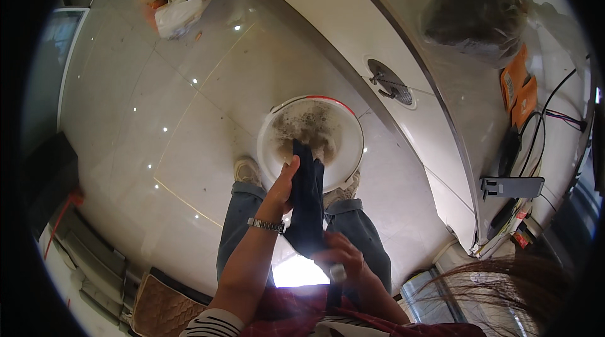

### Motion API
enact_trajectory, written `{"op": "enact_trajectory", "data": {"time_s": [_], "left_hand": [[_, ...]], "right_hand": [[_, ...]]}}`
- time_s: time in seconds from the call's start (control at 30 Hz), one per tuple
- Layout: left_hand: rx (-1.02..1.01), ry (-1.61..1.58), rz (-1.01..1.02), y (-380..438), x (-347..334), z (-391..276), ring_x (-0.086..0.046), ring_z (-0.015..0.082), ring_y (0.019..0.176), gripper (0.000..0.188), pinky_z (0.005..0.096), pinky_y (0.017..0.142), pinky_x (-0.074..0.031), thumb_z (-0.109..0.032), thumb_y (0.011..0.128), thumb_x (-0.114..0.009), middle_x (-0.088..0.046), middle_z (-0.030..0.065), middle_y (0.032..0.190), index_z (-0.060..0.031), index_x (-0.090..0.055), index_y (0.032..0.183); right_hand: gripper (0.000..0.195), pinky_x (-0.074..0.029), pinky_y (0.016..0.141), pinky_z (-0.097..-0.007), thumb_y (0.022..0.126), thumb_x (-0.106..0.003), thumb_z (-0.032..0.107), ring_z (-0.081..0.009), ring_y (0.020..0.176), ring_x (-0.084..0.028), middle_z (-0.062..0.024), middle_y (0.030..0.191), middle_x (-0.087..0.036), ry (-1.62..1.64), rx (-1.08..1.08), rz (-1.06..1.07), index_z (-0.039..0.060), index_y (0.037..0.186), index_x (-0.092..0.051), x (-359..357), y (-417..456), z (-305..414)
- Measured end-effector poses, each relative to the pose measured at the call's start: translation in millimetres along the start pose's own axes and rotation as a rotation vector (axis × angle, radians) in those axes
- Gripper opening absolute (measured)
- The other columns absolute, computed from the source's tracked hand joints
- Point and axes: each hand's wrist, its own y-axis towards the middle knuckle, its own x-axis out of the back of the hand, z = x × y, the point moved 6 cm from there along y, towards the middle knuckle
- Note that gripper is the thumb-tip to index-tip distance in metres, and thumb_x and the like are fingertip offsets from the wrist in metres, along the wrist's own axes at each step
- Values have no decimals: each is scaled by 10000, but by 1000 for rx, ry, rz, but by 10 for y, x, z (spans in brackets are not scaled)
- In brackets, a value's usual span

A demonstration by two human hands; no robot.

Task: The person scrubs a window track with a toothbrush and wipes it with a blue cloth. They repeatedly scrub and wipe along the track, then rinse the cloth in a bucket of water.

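Note:
A folded dark navy cloth [306, 204] hangs between my two hands. My left hand [283, 185] grips its left side partway along, with a metal-band watch [266, 225] on that wrist. At the cloth's near end, my right hand [341, 256] has its fingers closed against the fabric; a small pale object [338, 272], too blurred to name, shows at that hand. The cloth's far end reaches over a round white bucket [358, 148] on the floor between my feet. Cloudy brownish water with foam [309, 119] lies in the bucket.
To the right runs a white counter [444, 195] with a metal grommet plate [390, 83]. On it are a dark bundle in clear plastic [477, 11], orange packets [517, 86], cables and a phone stand [513, 187]. A lined waste bin [182, 1] stands far left; a quilted brown pad [163, 306] lies near left.

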Motion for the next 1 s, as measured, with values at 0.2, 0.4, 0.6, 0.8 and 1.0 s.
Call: {"op": "enact_trajectory", "data": {"time_s": [0.2, 0.4, 0.6, 0.8, 1.0], "left_hand": [[-195, 200, -25, -138, -253, -59, -684, 234, 830, 466, 385, 719, -593, -49, 809, -646, -658, 124, 973, -26, -514, 1256], [-129, 6, 5, -202, 59, -110, -702, 268, 780, 342, 371, 700, -605, 38, 786, -574, -671, 151, 924, 69, -567, 1127], [-83, -305, 105, -242, -81, 51, -679, 251, 963, 362, 385, 883, -554, -166, 937, -473, -677, 152, 1076, 69, -560, 1197], [-111, -545, 412, -335, -358, 71, -500, 267, 1273, 438, 441, 1109, -363, -279, 1000, -399, -537, 150, 1360, -9, -491, 1332], [-133, -456, 184, -365, -309, -6, -527, 266, 1251, 667, 440, 1071, -413, -549, 981, -413, -505, 132, 1400, -27, -437, 1396]], "right_hand": [[264, -464, 684, -325, 709, -701, -72, -201, 832, -588, -106, 929, -604, 398, -179, -42, 77, 877, -562, 145, -160, -234], [481, -514, 713, -278, 652, -800, -68, -153, 820, -600, -51, 899, -544, 598, -452, -413, 88, 979, -482, 665, 579, -1514], [390, -486, 865, -320, 921, -634, 297, -134, 991, -558, -47, 1074, -552, 882, -491, -312, 127, 1245, -498, -140, 851, -2959], [627, -362, 1038, -634, 945, -384, 640, -355, 1351, -369, -184, 1472, -378, 1834, -161, -285, 281, 1459, -377, -758, 924, -2746], [494, -450, 972, -609, 927, -527, 553, -418, 1316, -390, -197, 1341, -477, 1821, -24, -185, 293, 1345, -492, -471, 1148, -2242]]}}
